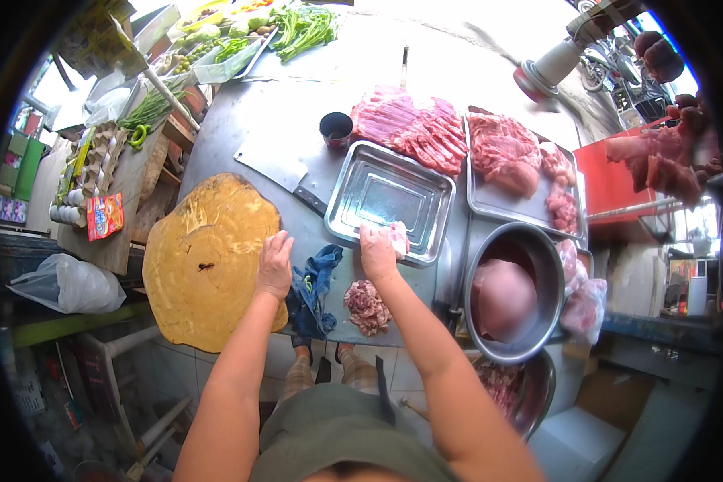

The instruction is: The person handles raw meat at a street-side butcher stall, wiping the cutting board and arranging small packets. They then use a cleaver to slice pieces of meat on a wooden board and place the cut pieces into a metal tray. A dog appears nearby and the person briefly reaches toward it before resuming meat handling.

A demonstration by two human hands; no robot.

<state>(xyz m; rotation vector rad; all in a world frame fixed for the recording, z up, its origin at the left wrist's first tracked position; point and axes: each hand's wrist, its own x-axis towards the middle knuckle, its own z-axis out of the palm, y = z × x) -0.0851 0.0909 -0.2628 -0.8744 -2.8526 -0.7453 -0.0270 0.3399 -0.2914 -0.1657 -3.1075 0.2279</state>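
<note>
Right hand [379, 255]: fingers bent beside pale meat [399, 239], inside near edge of tray [387, 197]; cannot tell hold. Left hand [275, 267]: loosely open, empty, at chopping block [209, 241] left of tray. Best: pinch meat firmly.

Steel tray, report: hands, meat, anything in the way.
Right hand by pale meat piece, near rim of tray. Left hand at edge of chopping block. Cleaver beside tray, blocking neither hand.

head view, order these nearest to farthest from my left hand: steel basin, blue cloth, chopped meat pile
1. Blue cloth, just right of your left hand
2. Chopped meat pile, farther right
3. Steel basin, farthest right
</note>
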